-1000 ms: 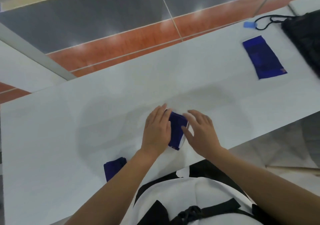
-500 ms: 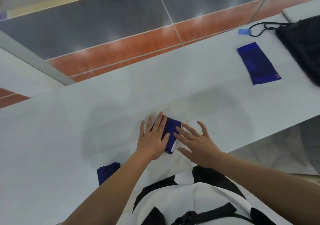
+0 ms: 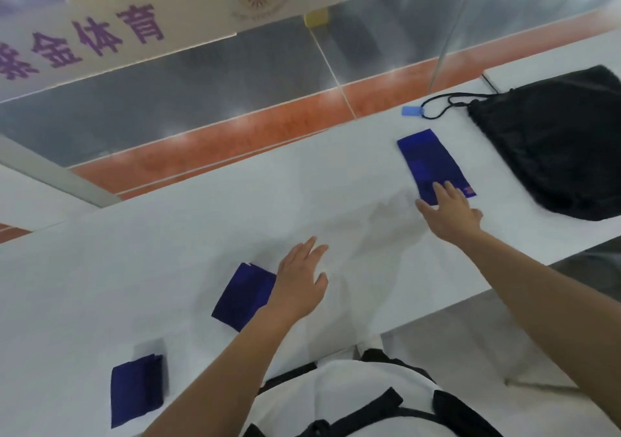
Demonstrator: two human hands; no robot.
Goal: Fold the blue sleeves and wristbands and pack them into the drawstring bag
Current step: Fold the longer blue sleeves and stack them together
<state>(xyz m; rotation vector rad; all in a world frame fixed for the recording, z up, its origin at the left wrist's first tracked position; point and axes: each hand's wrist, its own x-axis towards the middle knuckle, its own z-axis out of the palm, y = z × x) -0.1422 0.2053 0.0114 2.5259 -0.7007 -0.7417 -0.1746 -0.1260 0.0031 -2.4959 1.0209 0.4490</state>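
The right hand [image 3: 450, 209] is lying flat, its grip released, fingertips resting on the near end of the long blue sleeve [image 3: 431, 164] that is lying on the white surface [image 3: 168, 235]. The black drawstring bag [image 3: 557, 147] is sitting just beside that sleeve to the right, its cord and a small blue tag [image 3: 412, 111] trailing toward the far edge. The left hand [image 3: 299, 285], open and holding nothing, is hovering over the right edge of a folded blue piece [image 3: 243, 293]. Another folded blue piece [image 3: 136, 389] is lying near the surface's front edge, well apart from the bag. Nothing is lying between the sleeve and the bag.
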